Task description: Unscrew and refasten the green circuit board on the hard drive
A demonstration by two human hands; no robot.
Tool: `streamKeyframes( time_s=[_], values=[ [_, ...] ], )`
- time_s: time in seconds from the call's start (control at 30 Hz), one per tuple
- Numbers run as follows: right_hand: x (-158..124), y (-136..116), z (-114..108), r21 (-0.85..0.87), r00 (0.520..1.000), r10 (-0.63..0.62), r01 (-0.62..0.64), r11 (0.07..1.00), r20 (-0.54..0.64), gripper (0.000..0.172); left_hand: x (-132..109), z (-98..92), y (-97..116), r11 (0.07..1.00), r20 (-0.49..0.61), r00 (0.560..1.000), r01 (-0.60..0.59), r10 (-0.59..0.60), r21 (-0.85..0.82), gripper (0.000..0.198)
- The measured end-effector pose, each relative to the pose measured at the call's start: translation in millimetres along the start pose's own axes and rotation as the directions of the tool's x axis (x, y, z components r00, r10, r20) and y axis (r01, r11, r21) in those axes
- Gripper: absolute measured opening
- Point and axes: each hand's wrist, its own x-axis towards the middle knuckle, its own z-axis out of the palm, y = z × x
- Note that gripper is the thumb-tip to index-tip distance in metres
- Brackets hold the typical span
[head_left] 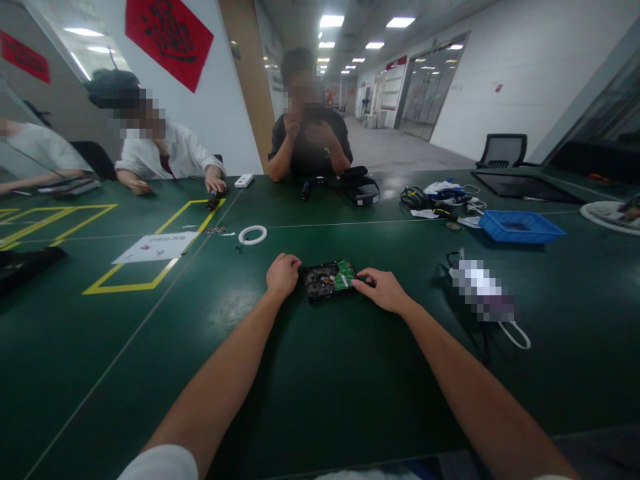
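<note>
A hard drive (323,283) lies on the green table in front of me, its black underside and green circuit board facing up. At its left end is my left hand (283,275), closed, with curled fingertips against the drive's far left corner. My right hand (384,291) is closed at the circuit-board end. Between its thumb and fingers is a small dark thing (369,281), too indistinct to name. Its thumb tip reaches the drive's right edge.
On the green table (350,373), a white ring (253,235) and a paper sheet (155,247) lie left. A partly blurred device with a white loop (515,335), a blue tray (520,228) and tangled cables (445,193) are right. Several people sit across.
</note>
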Motion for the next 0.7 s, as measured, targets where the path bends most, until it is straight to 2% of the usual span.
streamKeyframes(
  time_s=[0.17, 0.23, 0.33, 0.43, 0.57, 0.7],
  values=[
    [15.2, 9.7, -5.6, 0.225, 0.987, 0.108, -0.133, 0.965, 0.123, 0.045, -0.9, 0.4, -0.8, 1.0, 0.003, 1.0, 0.009, -0.009, 0.012, 0.02],
    [20.8, 14.2, -7.8, 0.354, 0.968, 0.17, -0.227, 0.907, 0.184, 0.044, -0.3, 1.7, -1.1, 1.0, 0.003, 1.0, 0.011, -0.011, 0.014, 0.02],
    [28.7, 21.0, -10.5, 0.515, 0.948, 0.193, -0.3, 0.803, 0.253, 0.039, 1.3, 4.1, -1.8, 1.0, -0.003, 1.0, 0.014, -0.014, 0.023, 0.021],
    [38.5, 26.2, -11.7, 0.537, 0.923, 0.232, -0.369, 0.759, 0.306, 0.035, 3.2, 5.9, -2.2, 0.999, -0.01, 1.0, 0.024, -0.024, 0.044, 0.021],
    [51.9, 30.6, -11.0, 0.501, 0.888, 0.282, -0.442, 0.744, 0.364, 0.035, 5.4, 6.2, -2.3, 0.997, -0.015, 0.999, 0.046, -0.045, 0.056, 0.021],
    [57.6, 33.3, -8.1, 0.497, 0.885, 0.289, -0.447, 0.744, 0.364, 0.035, 7.7, 5.6, -4.2, 0.998, -0.004, 0.999, 0.052, -0.051, 0.026, 0.022]
  ],
)
